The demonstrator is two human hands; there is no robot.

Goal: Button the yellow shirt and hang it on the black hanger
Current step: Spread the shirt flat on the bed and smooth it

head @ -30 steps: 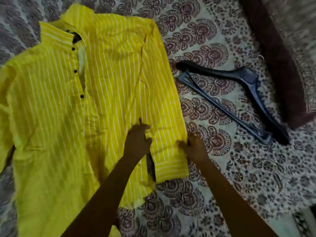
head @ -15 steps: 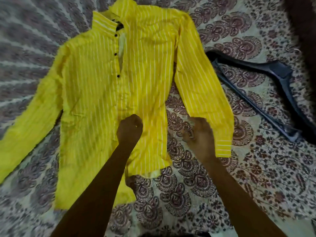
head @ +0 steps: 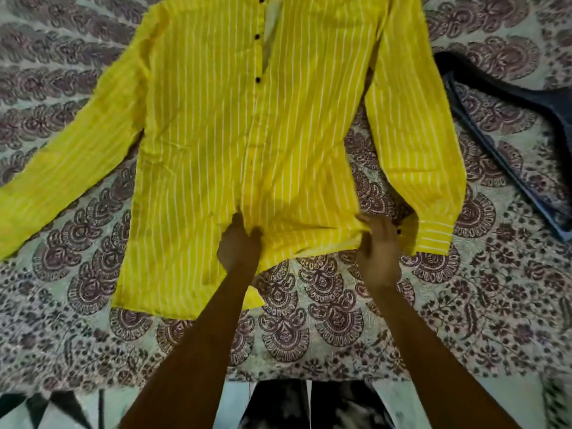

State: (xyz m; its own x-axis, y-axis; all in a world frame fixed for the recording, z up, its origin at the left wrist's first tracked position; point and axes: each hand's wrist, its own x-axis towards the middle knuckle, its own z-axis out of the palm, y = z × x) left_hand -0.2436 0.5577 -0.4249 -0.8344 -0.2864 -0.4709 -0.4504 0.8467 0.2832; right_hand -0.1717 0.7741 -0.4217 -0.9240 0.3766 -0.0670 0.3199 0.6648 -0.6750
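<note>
Your printed bedspread point(head: 340, 320) now carries the yellow shirt point(head: 247, 134) spread flat, both sleeves swung out since a second ago, so the placket is easier to reach. The black hanger point(head: 507, 119) lies apart at the right. Your left hand point(head: 240, 247) and right hand point(head: 377, 246) both pinch the hem. The black buttons point(head: 257, 79) look undone.

Both your bare forearms reach forward from the near edge, roughly parallel. Your left hand point(head: 240, 246) is curled into a pinch with knuckles up. Your right hand point(head: 378, 252) is also curled, its fingers point(head: 370, 226) bent in a grip.
</note>
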